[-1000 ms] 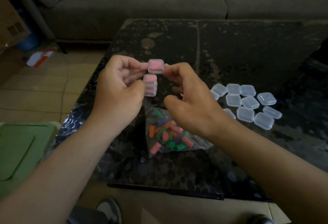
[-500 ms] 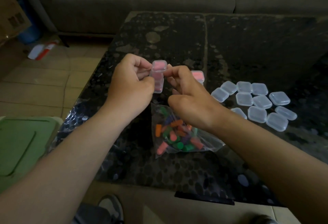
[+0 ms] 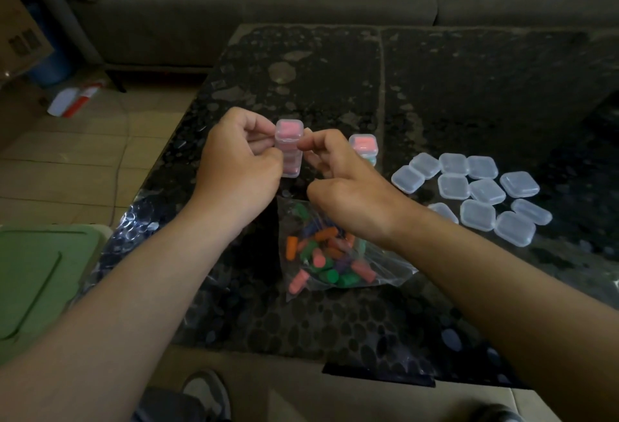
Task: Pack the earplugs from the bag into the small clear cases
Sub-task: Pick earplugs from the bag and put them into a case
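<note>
A stack of filled cases sits between both hands. The left hand pinches its side with curled fingers, and the right hand pinches the top case. The bag of earplugs lies just below on the table, with empty cases to the right.

held stack, other stack partly hidden

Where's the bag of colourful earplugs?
Head view, centre: the bag lies on the table, just nearer than the left hand and right hand pinching the stack of filled cases; empty cases lie to its right.
</note>
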Available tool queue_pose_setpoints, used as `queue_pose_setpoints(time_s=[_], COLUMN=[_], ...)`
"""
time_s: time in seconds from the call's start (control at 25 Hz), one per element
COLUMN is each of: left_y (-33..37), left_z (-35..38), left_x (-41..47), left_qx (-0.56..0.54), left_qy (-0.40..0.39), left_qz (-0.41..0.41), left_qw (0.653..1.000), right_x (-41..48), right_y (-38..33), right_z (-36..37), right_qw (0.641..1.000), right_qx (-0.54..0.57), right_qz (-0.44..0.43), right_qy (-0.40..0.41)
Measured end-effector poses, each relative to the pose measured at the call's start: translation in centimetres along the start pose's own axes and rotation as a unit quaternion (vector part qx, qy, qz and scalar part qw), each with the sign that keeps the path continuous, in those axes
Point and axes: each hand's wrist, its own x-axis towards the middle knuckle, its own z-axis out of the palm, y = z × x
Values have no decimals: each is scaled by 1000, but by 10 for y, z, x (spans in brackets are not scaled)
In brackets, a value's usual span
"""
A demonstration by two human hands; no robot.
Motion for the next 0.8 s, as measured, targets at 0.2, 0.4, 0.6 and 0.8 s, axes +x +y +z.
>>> queue_pose_setpoints(time_s=[0.2,0.4,0.6,0.8], left_y=[-4,-5,-7,-8], left_z=[-1,1,1,-3], left_x=[2,3,5,9], left_qx=[6,4,16,20], left_qy=[2,7,16,44], left_qz=[-5,-10,-24,-30], left_qw=[1000,1000,999,998], right_x=[-2,0,-2,-1], right_y=[-2,-1,0,3], right_z=[-1,0,-2,-2], right_qw=[1000,1000,999,999], right_qx=[30,28,38,34], right_qz=[8,15,16,23], right_qy=[-3,-3,3,2])
